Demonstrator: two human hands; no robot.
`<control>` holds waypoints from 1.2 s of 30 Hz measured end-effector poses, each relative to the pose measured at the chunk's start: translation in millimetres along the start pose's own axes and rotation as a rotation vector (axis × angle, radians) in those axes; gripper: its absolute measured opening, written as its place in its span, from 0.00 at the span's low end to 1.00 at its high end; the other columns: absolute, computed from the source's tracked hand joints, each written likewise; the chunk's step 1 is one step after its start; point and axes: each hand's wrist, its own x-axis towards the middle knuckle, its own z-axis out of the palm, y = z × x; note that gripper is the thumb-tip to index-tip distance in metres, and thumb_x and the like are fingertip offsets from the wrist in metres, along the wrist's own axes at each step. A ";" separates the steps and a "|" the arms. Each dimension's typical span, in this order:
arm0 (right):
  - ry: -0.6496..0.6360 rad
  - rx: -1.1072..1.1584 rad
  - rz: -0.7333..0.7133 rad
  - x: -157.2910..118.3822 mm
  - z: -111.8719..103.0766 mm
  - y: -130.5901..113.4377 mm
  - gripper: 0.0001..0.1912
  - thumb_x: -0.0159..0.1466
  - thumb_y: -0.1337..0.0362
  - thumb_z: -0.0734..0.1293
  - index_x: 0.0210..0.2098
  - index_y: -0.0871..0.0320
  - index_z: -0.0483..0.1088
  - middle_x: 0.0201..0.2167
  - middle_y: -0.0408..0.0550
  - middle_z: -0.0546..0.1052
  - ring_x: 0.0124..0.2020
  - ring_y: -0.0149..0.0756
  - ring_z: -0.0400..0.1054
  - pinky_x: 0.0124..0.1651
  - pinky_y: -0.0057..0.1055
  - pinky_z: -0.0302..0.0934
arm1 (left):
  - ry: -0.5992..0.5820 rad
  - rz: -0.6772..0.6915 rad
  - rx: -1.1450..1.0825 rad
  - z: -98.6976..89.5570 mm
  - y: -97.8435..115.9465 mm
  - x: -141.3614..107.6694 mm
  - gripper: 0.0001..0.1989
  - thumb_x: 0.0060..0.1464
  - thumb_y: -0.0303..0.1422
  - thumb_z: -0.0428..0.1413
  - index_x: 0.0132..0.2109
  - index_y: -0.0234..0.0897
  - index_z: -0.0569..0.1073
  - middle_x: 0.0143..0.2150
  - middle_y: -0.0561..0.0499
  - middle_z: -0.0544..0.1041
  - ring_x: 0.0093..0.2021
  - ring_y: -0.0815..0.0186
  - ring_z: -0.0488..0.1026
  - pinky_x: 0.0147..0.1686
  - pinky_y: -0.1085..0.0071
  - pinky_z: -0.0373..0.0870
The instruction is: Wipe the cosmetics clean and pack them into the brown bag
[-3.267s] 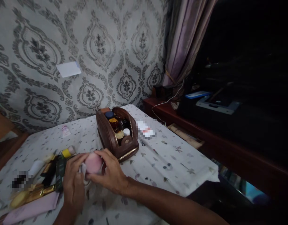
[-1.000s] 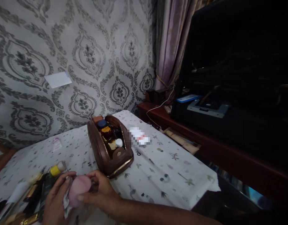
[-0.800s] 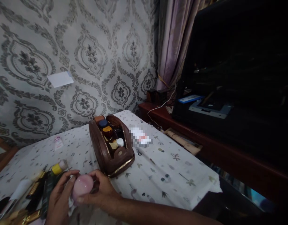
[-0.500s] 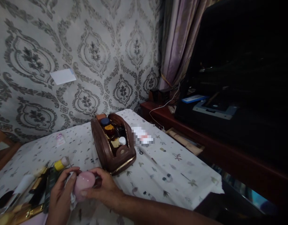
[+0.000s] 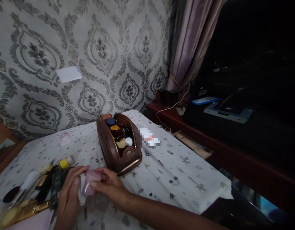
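Observation:
A small pink container (image 5: 91, 182) is held between both hands over the table's front part. My right hand (image 5: 111, 187) grips its right side with thumb and fingers. My left hand (image 5: 72, 191) is closed on a white cloth or tissue (image 5: 82, 191), which presses against the container's left side. Just behind the hands stands an open brown bag (image 5: 107, 150) with a gold zip. Inside it are a blue lid (image 5: 111, 121), an amber jar (image 5: 115, 129) and a white cap (image 5: 128, 141).
Brushes (image 5: 29, 209), a yellow-banded tube (image 5: 66, 162) and dark bottles lie left of the hands. A pink-white tube (image 5: 65, 138) is farther back. A blurred white item (image 5: 149, 137) lies right of the bag. The patterned tablecloth (image 5: 162, 172) ends beside a dark red desk (image 5: 234, 159).
The pink container has turned, so its rounded face no longer points at the camera. The whole view has shifted slightly, moving the scene to the right.

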 end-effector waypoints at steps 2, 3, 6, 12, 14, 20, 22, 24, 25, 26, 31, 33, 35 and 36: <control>0.002 -0.034 -0.002 -0.9 -1.0 -0.4 0.38 0.40 0.46 0.81 0.45 0.57 0.71 0.40 0.44 0.76 0.40 0.35 0.72 0.44 0.32 0.65 | -0.036 0.079 0.047 0.1 -1.2 -4.0 0.17 0.60 0.43 0.49 0.46 0.41 0.78 0.50 0.46 0.75 0.54 0.56 0.71 0.53 0.63 0.67; 0.008 -0.053 0.002 -1.3 -1.6 -0.7 0.39 0.39 0.47 0.81 0.46 0.57 0.71 0.42 0.45 0.76 0.43 0.37 0.72 0.47 0.34 0.65 | -0.052 0.117 0.066 0.3 -1.2 -6.0 0.16 0.60 0.41 0.50 0.47 0.41 0.77 0.50 0.46 0.75 0.54 0.56 0.71 0.53 0.63 0.67; 0.036 -0.097 0.029 -3.1 -2.5 -3.0 0.43 0.37 0.48 0.82 0.49 0.56 0.72 0.45 0.46 0.77 0.48 0.41 0.71 0.53 0.38 0.63 | -0.013 0.173 0.092 1.6 1.7 -9.8 0.15 0.57 0.38 0.54 0.51 0.41 0.73 0.50 0.46 0.74 0.53 0.56 0.71 0.52 0.63 0.67; 0.000 -0.097 0.051 -4.2 0.0 -11.3 0.44 0.34 0.46 0.82 0.49 0.56 0.75 0.43 0.46 0.78 0.45 0.42 0.72 0.52 0.41 0.64 | 0.112 0.026 -0.010 1.9 12.0 -0.5 0.10 0.53 0.41 0.57 0.37 0.40 0.72 0.39 0.49 0.76 0.45 0.58 0.73 0.49 0.65 0.68; -0.012 -0.097 0.056 -3.5 0.2 -11.7 0.45 0.33 0.46 0.82 0.49 0.57 0.75 0.42 0.46 0.77 0.44 0.40 0.72 0.52 0.40 0.64 | 0.087 -0.035 -0.030 -0.8 12.6 4.3 0.11 0.52 0.43 0.57 0.34 0.40 0.73 0.37 0.49 0.76 0.43 0.58 0.73 0.47 0.66 0.68; -0.048 -0.050 0.074 -2.3 0.3 -8.8 0.47 0.33 0.53 0.84 0.51 0.54 0.70 0.33 0.38 0.74 0.33 0.30 0.70 0.42 0.32 0.64 | 0.007 -0.206 -0.051 -6.2 13.1 8.1 0.17 0.54 0.48 0.55 0.38 0.39 0.75 0.36 0.50 0.77 0.37 0.61 0.73 0.37 0.70 0.68; -0.051 0.030 0.082 -2.5 1.5 -9.0 0.44 0.32 0.56 0.84 0.48 0.55 0.70 0.31 0.38 0.75 0.32 0.30 0.69 0.38 0.30 0.63 | -0.021 -0.224 -0.056 -5.2 13.3 6.6 0.20 0.55 0.50 0.52 0.39 0.38 0.76 0.36 0.50 0.78 0.35 0.60 0.73 0.35 0.70 0.69; -0.045 0.118 0.105 -3.2 3.6 -10.8 0.40 0.32 0.58 0.84 0.42 0.57 0.70 0.32 0.39 0.76 0.31 0.29 0.69 0.37 0.28 0.62 | -0.058 -0.223 -0.068 -3.8 11.4 4.7 0.22 0.57 0.51 0.50 0.39 0.38 0.78 0.38 0.49 0.79 0.38 0.58 0.75 0.37 0.69 0.71; -0.041 0.160 0.119 -3.8 4.7 -12.2 0.38 0.32 0.58 0.84 0.40 0.58 0.70 0.31 0.39 0.76 0.31 0.29 0.69 0.37 0.28 0.62 | -0.075 -0.215 -0.073 -3.2 9.7 3.8 0.22 0.57 0.50 0.49 0.40 0.38 0.78 0.40 0.48 0.80 0.40 0.57 0.76 0.39 0.69 0.71; -0.034 0.200 0.132 -4.5 5.8 -13.9 0.36 0.33 0.58 0.84 0.38 0.58 0.70 0.31 0.39 0.76 0.30 0.28 0.69 0.37 0.27 0.61 | -0.094 -0.202 -0.073 -2.7 7.8 2.8 0.22 0.57 0.50 0.49 0.41 0.38 0.78 0.42 0.47 0.80 0.43 0.56 0.76 0.42 0.68 0.72; -0.054 0.303 0.173 -8.7 9.9 -21.6 0.28 0.40 0.58 0.83 0.35 0.62 0.73 0.30 0.41 0.76 0.30 0.27 0.69 0.38 0.26 0.59 | -0.080 -0.128 -0.019 -0.8 5.1 -2.4 0.20 0.55 0.47 0.52 0.45 0.38 0.77 0.46 0.46 0.80 0.49 0.54 0.75 0.48 0.66 0.72; -0.097 0.302 0.167 -9.4 11.0 -22.6 0.26 0.43 0.57 0.83 0.35 0.64 0.75 0.29 0.42 0.75 0.30 0.27 0.68 0.38 0.26 0.59 | -0.030 -0.085 -0.001 0.1 9.4 -3.7 0.19 0.56 0.46 0.52 0.45 0.38 0.76 0.44 0.47 0.79 0.47 0.56 0.75 0.46 0.67 0.72; -0.118 0.299 0.160 -9.3 11.7 -22.3 0.26 0.44 0.56 0.82 0.37 0.65 0.76 0.31 0.43 0.75 0.31 0.27 0.68 0.36 0.26 0.59 | 0.017 -0.031 0.020 0.9 14.7 -3.8 0.16 0.57 0.44 0.51 0.43 0.39 0.75 0.41 0.48 0.78 0.43 0.59 0.75 0.42 0.69 0.71; -0.114 0.300 0.160 -9.0 11.9 -21.6 0.27 0.44 0.56 0.82 0.38 0.64 0.76 0.32 0.44 0.76 0.32 0.28 0.69 0.35 0.26 0.60 | 0.031 -0.002 0.032 1.1 16.9 -3.5 0.14 0.57 0.43 0.51 0.41 0.39 0.74 0.39 0.49 0.77 0.41 0.60 0.74 0.40 0.70 0.71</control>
